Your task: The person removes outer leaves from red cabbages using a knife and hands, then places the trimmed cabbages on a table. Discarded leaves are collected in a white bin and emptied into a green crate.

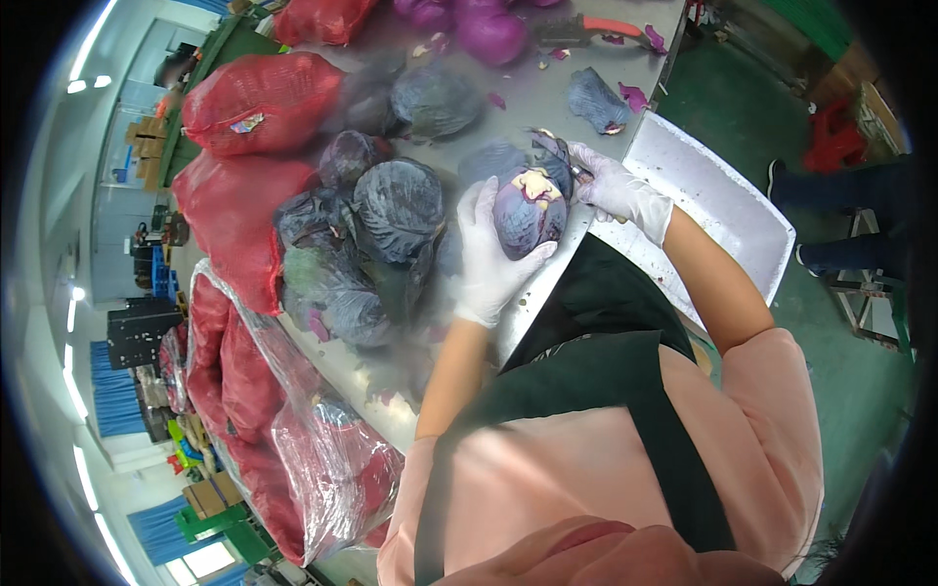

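Cradling a purple cabbage just left of the white tub, the left hand, gloved in white, spreads its thumb and fingers around the head from the near left side in the head view. Pale cut stem shows on the cabbage's upper face. The right hand, also gloved, reaches in along the tub's left edge, its fingers bunched at a dark outer leaf standing away from the head; whether they pinch that leaf or a small tool, one cannot tell. Just beyond the tub's far left corner, a loose leaf lies on the counter; farther beyond the tub lies an orange-handled knife, with glossy purple cabbages to its left. Well left of the tub, dark-leaved cabbages are heaped against red mesh sacks.
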Demonstrator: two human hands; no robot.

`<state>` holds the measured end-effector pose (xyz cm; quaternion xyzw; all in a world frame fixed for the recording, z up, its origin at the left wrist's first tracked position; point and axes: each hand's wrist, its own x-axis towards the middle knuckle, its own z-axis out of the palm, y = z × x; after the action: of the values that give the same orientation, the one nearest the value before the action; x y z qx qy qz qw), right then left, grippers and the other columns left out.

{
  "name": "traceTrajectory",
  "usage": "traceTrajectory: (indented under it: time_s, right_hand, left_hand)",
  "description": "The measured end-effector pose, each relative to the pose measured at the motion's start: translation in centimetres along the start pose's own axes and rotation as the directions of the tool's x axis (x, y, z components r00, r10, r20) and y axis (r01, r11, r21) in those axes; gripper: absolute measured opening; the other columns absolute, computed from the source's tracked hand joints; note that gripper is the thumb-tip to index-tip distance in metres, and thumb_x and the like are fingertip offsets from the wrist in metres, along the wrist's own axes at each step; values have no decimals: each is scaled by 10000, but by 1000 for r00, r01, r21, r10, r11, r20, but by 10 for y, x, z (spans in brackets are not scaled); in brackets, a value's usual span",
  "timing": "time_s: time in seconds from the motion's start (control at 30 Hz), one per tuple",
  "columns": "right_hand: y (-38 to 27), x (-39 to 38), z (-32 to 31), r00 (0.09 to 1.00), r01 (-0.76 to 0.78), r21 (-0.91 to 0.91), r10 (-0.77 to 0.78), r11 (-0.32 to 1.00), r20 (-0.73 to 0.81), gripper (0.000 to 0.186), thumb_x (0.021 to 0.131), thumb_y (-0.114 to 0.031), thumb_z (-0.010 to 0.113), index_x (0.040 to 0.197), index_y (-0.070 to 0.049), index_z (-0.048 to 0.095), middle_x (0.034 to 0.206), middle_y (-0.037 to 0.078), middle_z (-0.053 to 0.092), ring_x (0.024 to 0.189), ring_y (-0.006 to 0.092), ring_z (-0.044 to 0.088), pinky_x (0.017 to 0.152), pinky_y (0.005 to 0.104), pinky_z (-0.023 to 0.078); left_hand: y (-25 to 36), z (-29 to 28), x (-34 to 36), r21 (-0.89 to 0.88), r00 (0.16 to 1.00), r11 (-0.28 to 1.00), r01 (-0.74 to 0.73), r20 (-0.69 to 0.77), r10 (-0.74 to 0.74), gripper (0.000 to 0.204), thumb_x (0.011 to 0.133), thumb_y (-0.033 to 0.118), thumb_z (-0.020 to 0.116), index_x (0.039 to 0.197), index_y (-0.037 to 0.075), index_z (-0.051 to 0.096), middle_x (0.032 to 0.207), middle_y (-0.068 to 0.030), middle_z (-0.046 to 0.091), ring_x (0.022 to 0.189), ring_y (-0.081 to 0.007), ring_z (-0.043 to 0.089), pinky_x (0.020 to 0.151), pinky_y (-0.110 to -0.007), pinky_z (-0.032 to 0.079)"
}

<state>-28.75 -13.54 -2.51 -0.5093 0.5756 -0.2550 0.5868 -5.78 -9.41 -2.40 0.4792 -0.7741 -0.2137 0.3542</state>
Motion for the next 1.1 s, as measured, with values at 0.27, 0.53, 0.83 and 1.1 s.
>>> traceTrajectory:
  time_s: [0.27, 0.53, 0.83, 1.1]
  right_hand:
    - [75, -34, -36, 915, 132, -94, -158, 987, -370, 650, 895, -72, 511, 1524, -162, 372, 851, 108, 664, 607, 166, 603, 552, 358, 514]
    - [180, -101, -104, 778, -445, 121, 450, 887, -438, 179, 917, -163, 587, 1011, -51, 691, 635, 54, 571, 464, 114, 499, 422, 301, 404]
    - [13, -47, 22, 958, 251, -553, -287, 794, 22, 704, 875, -80, 541, 1528, -283, 374, 1086, 190, 702, 805, 363, 668, 750, 441, 554]
    - [-13, -38, 32, 953, 302, -559, -259, 772, 157, 893, 844, -50, 541, 1605, -316, 157, 1098, 249, 676, 914, 428, 667, 816, 486, 538]
  left_hand:
    - [3, -22, 12, 122, 996, 993, 3, 83, -13, 1003, 625, 257, 900, 1433, -17, 372, 1377, -222, 437, 1288, -375, 448, 1124, -443, 360]
    - [14, -31, -11, 130, 987, 989, 69, 137, -87, 1046, 571, 203, 924, 1444, 13, 378, 1373, -228, 392, 1300, -398, 418, 1122, -454, 373]
    - [8, -8, -13, -13, 992, 994, 111, 63, -110, 943, 635, 218, 911, 1387, -16, 392, 1375, -198, 442, 1291, -334, 456, 1118, -432, 363]
    - [12, -12, -12, 29, 994, 995, 93, 62, -94, 949, 629, 234, 904, 1395, -4, 398, 1354, -228, 439, 1277, -401, 432, 1100, -469, 350]
